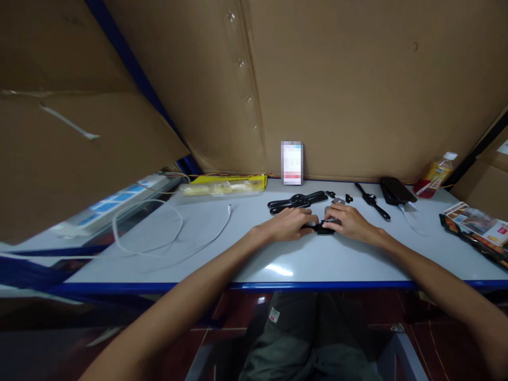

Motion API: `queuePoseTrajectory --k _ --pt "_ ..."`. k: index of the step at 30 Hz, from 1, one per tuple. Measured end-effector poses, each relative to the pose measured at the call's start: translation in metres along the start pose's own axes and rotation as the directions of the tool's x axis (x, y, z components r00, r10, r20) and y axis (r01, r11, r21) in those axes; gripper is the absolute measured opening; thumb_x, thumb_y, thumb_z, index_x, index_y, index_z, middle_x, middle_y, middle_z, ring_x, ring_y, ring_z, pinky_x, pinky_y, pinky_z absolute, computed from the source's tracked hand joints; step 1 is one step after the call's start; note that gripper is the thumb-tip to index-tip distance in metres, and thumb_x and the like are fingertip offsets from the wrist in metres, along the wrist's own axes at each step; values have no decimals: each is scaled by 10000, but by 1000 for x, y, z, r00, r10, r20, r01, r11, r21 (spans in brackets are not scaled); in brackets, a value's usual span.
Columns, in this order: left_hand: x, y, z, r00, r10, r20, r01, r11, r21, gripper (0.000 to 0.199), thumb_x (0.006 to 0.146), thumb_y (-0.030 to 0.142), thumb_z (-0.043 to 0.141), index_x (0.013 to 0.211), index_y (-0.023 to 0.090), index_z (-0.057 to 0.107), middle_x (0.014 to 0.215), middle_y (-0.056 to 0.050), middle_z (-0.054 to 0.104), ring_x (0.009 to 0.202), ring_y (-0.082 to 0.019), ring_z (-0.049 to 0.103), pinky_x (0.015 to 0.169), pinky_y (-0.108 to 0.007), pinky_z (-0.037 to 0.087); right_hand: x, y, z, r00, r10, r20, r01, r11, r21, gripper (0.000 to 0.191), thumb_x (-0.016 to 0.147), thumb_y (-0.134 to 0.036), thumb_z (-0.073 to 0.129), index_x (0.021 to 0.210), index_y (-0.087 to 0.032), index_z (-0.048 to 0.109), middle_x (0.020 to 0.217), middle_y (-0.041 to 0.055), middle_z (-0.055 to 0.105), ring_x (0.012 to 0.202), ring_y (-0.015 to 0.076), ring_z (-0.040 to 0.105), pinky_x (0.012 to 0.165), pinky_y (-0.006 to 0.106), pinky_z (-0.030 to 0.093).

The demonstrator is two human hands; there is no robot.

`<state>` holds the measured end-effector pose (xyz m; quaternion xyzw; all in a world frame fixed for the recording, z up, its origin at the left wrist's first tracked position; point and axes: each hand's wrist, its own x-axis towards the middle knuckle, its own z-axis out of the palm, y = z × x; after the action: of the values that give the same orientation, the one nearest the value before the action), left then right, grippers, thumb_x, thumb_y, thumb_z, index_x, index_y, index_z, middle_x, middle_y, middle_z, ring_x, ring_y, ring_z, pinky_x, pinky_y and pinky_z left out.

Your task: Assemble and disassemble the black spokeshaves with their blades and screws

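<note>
Both hands meet over a small black part [325,229] on the table, right of centre. My left hand [292,223] comes from the left, its fingers closed on the part's dark left end. From the right, my right hand [346,221] pinches the same part near its top. Just behind my left hand lie long black tool-like pieces [298,200], stacked together. Small black pieces [348,198] and a greyish flat piece [338,201] sit behind my right hand. Farther right is another long black piece [372,201], lying slantwise.
A lit phone [292,163] leans on the cardboard wall. White cable [178,211] loops at left, near a power strip [115,206] and yellow packet [226,185]. At right are a black device [397,190], a bottle [434,175] and a printed packet [478,225].
</note>
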<state>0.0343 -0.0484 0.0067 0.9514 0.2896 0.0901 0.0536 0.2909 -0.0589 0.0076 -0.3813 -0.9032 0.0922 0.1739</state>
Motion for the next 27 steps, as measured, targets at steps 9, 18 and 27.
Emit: queuePoseTrajectory --k 9,18,27 --pt "1 1 0 1000 -6 -3 6 1000 -1 270 975 265 544 1208 225 675 1064 -89 691 895 -233 647 686 -335 412 -1 -9 -5 1000 6 21 -6 999 -36 164 1026 -329 550 1002 -208 659 1053 87 691 935 219 603 801 342 416" --pt "0 -2 2 1000 -7 -13 6 1000 -2 271 982 269 551 1219 234 676 1042 -80 686 882 -219 642 678 -317 405 0 -5 2 997 -66 -37 64 997 -40 156 1033 -316 535 927 -211 581 936 70 650 825 202 559 730 339 389" --pt "1 -3 3 1000 -2 -21 2 1000 -16 280 972 274 551 1216 231 682 1029 -77 680 864 -208 629 688 -325 405 0 -11 0 998 -62 -18 61 994 -86 159 1034 -296 510 926 -210 588 925 79 643 809 200 538 687 339 354"
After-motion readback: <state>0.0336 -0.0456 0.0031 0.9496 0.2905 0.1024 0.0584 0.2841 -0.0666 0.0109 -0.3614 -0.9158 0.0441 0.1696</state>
